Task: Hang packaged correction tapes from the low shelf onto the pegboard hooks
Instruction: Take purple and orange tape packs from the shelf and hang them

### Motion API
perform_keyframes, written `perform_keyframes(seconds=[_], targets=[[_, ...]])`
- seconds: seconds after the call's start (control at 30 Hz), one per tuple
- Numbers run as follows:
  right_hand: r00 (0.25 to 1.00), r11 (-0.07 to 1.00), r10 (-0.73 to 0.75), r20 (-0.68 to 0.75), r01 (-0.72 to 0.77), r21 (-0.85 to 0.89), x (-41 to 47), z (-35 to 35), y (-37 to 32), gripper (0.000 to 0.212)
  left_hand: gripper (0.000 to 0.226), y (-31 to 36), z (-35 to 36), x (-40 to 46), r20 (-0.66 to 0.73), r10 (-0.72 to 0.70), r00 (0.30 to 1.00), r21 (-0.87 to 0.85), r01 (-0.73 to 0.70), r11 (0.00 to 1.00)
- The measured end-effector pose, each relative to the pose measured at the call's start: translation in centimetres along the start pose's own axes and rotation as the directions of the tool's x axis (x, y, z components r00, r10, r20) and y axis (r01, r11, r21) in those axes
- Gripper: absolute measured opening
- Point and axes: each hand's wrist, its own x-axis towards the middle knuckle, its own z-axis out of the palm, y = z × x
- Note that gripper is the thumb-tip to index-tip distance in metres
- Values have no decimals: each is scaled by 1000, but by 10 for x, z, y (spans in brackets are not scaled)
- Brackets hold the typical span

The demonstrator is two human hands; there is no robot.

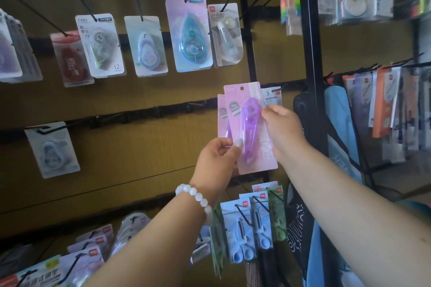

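Broadly, the brown pegboard [130, 151] filled the left and centre of the frame, its black hooks carrying carded correction tapes across the upper half, a teal one [190, 35] at upper centre among them. Right of it stood a black rack post [311, 58] with more hanging stationery. My right hand [283, 128], just right of centre, pinched the right edge of a pink card with a purple correction tape [250, 128], held upright before the board. My left hand [218, 158], with a white bead bracelet [194, 196] at the wrist, gripped the lower edge of a second pink card [222, 114] tucked behind the first.
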Motion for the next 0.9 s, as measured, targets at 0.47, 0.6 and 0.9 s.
perform_keyframes(seconds=[0.47,0.6,0.9], targets=[[994,996,91,-64,-92,-15,20,8,9,15,28,-11,1,2,-44,-79,996,25,80,996],[988,991,128,-84,-131,-36,30,19,16,8,38,-21,-4,1,-43,-84,996,141,89,986],[990,964,65,-128,-95,-246,57,35,25,27,42,-30,-8,9,-44,-96,994,154,102,983]])
